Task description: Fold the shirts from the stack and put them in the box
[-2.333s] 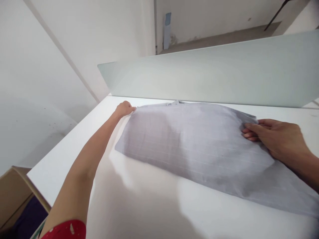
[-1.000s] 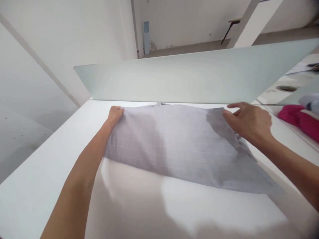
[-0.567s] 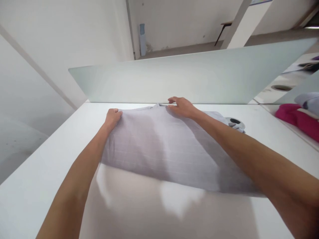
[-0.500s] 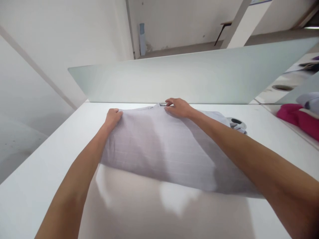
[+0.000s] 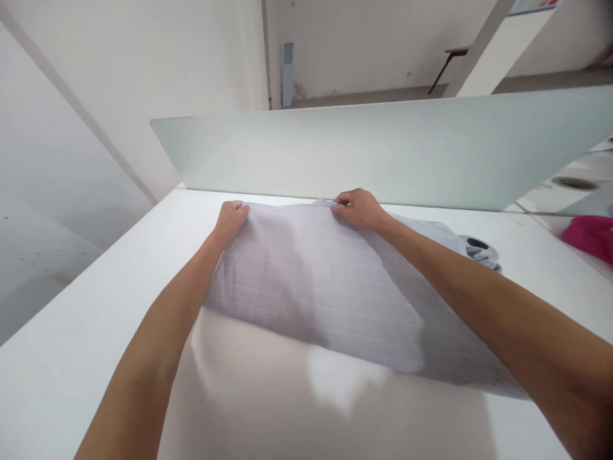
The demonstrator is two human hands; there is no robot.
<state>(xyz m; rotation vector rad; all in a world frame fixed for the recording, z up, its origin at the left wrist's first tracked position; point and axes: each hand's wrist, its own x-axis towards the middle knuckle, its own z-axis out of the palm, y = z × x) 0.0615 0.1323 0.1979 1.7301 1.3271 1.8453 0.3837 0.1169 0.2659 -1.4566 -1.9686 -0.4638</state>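
A pale grey-lavender shirt (image 5: 306,275) with faint stripes lies spread across the white table, some creases running through it. Its far left corner is pinched between the thumb and fingers of my left hand (image 5: 233,217). Farther right along the same far edge, my right hand (image 5: 359,209) grips the cloth beside a small raised bit of fabric. My right forearm passes over the shirt's right part and hides some of it. Bunched cloth at the shirt's right end lies against a round cable hole (image 5: 479,246).
A frosted glass divider (image 5: 345,153) stands along the far edge of the white table (image 5: 96,319). Magenta cloth (image 5: 591,236) lies at the right, past a seam. Beyond the divider are a water dispenser (image 5: 287,76) and a pillar (image 5: 498,48).
My right hand's fingers have closed onto the shirt's far edge, where they were more apart. My left hand keeps its hold on the corner. The view has shifted slightly left.
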